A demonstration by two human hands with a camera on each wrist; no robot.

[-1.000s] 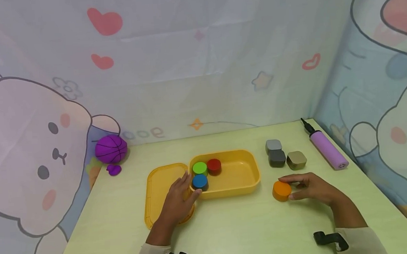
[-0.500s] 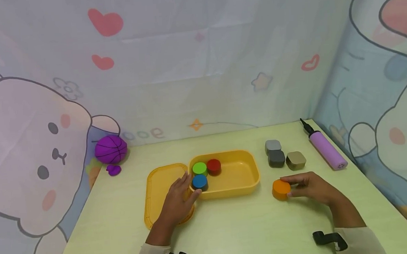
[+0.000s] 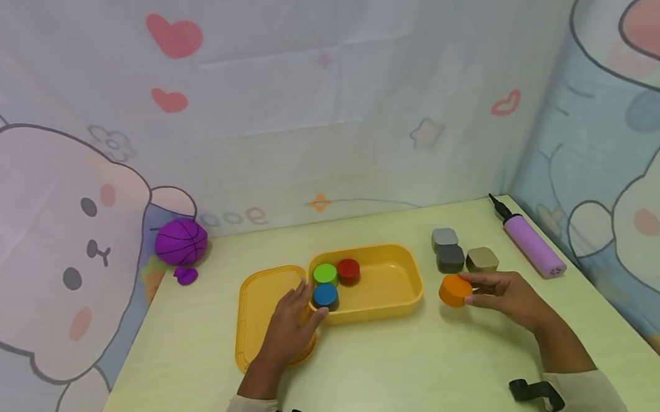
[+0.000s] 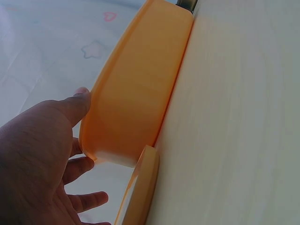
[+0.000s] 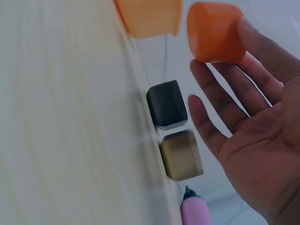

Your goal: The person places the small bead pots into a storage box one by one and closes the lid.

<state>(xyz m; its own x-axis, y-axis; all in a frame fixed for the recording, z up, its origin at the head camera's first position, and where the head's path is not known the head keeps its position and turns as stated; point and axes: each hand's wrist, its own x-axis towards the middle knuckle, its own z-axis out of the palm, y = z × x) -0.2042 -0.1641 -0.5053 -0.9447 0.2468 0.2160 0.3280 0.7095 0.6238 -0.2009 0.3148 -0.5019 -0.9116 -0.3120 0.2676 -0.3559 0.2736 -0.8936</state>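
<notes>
Clock centred on the yellow box [image 3: 387,285], head view. Purple ball [image 3: 180,242] seen between 9 and 10. Yellow lid [image 3: 257,306] laid flat between 8 and 9, partly covered by left hand [image 3: 288,326], fingers spread, box end touched. Blue block [image 3: 326,296], green block [image 3: 325,273], red block [image 3: 348,271] grouped inside box toward 9. Orange block [image 3: 454,290] at 3, held off table [image 3: 372,365], pinched by right hand [image 3: 505,295]. Lilac pump [image 3: 534,245] laid near 3, farther out.

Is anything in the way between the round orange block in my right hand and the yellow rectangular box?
No: nothing visible stands between the round orange block in your right hand and the yellow rectangular box, only a strip of pale tabletop below.
</notes>
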